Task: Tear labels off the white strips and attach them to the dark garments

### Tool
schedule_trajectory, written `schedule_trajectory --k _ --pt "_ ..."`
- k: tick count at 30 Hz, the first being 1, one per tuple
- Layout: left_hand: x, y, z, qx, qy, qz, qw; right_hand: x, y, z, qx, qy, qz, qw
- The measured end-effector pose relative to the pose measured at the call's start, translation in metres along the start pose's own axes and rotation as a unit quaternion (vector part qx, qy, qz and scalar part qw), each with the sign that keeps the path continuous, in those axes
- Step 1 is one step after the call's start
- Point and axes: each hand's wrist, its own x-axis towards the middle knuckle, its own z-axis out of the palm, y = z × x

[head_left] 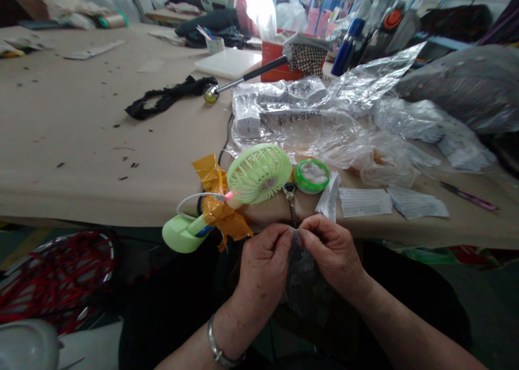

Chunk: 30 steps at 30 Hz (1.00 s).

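A pale green fan [259,173] leans at the desk's [73,127] near edge, amber tape [221,214] wrapped around its handle. Farther left lies a crumpled black strip [162,101], just beside a black-handled tool [263,69] with a yellowish end. On the far side are a cup [214,45] of pens, a white slab [229,63], a red box [272,59] and, to its right, a blue bottle [347,48]. A bulky grey bag [466,83] fills the far right; red straps [60,275] criss-cross a round frame at near left, below the desk.
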Motion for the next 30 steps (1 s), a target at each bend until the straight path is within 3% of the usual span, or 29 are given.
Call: schedule_trajectory --k 6,11,15,17,19,23,26,30 --pt "0.003 0.001 0.001 0.007 0.011 0.003 1.0 0.002 0.003 0.004 0.016 0.019 -0.008 1.0" --pt "-0.006 0.004 -0.002 0.017 -0.007 -0.001 1.0 -0.01 0.001 -0.001 0.026 -0.004 -0.02 0.999" --pt "-0.014 -0.005 -0.005 0.034 -0.013 -0.017 0.999 -0.021 -0.004 -0.023 -0.084 -0.009 -0.094 0.992" --pt "-0.014 -0.015 -0.004 0.036 -0.02 -0.024 0.999 -0.019 -0.004 -0.038 -0.177 0.027 -0.179 0.968" --pt "-0.013 -0.027 -0.002 0.028 -0.023 -0.026 0.999 -0.013 0.0 -0.051 -0.274 0.081 -0.259 0.923" --pt "-0.013 -0.043 0.003 0.036 -0.028 -0.051 0.998 -0.001 0.015 -0.06 -0.435 0.116 -0.291 0.844" --pt "-0.017 -0.043 0.006 0.045 -0.035 -0.066 0.996 0.0 0.024 -0.057 -0.452 0.121 -0.294 0.833" --pt "-0.019 -0.033 0.014 0.004 -0.049 -0.091 0.995 -0.001 0.027 -0.059 -0.419 0.131 -0.304 0.846"
